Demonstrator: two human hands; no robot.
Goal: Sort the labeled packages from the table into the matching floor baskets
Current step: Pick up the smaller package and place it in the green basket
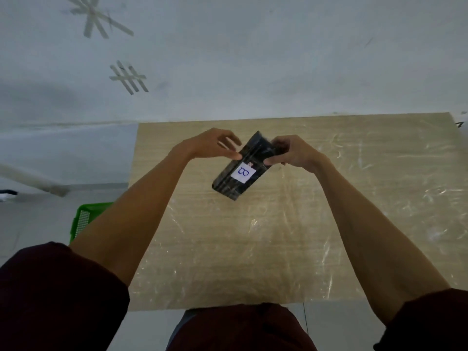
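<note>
A black package [229,183] wrapped in shiny plastic carries a white label with a blue letter B. It is held tilted above the far middle of the wooden table [354,211]. My right hand [291,153] grips its upper right edge. My left hand [210,145] touches its upper left edge with the fingertips, the other fingers spread. A green floor basket [83,219] shows at the left of the table, partly hidden behind my left forearm.
The tabletop is covered with wrinkled clear film. Strips of tape form marks on the grey wall behind. A pale pipe-like object [30,178] lies on the floor at the far left.
</note>
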